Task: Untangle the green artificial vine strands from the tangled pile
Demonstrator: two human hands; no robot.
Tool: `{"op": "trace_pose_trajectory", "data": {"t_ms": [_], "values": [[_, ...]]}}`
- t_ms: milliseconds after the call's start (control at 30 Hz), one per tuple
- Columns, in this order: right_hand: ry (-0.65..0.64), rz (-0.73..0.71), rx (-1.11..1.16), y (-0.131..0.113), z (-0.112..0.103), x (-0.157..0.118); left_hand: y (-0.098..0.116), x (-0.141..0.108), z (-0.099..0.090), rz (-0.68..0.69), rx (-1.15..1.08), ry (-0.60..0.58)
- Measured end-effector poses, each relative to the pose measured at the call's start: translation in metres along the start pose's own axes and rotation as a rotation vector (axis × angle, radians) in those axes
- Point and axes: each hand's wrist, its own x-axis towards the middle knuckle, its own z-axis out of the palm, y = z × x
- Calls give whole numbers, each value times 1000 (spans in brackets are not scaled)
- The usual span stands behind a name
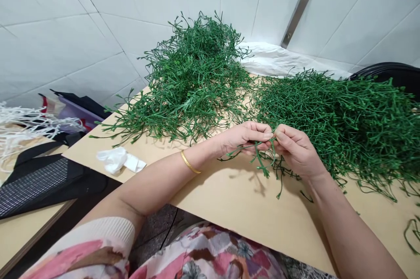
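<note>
Both hands meet above the table's front part, thumbs and forefingers pinched close together. My left hand is closed on a green plastic stem piece, whose thin branches with small budded tips hang below the fingers. Right beside it, my right hand pinches the same green piece near its top; the exact joint between the fingertips is hidden. Behind my left hand rises a tall heap of similar green stems. A second, wider heap spreads behind and to the right of my right hand.
The wooden tabletop carries crumpled white tissue at left. White plastic sheeting and black round trays lie at the back. A metal bracket is fixed to the tiled wall. White strands and a black mesh bag lie far left.
</note>
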Motion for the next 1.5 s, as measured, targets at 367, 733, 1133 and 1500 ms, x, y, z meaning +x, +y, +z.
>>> {"op": "trace_pose_trajectory", "data": {"t_ms": [367, 733, 1133, 1500], "values": [[24, 26, 239, -7, 8, -4, -3, -1, 1, -18, -108, -6], [469, -62, -31, -1, -2, 2, -10, 14, -9, 229, -20, 474], [349, -12, -449, 11, 13, 1, -13, 13, 3, 193, 132, 643], [337, -181, -778, 13, 5, 2, -12, 13, 1, 263, 209, 652]]}}
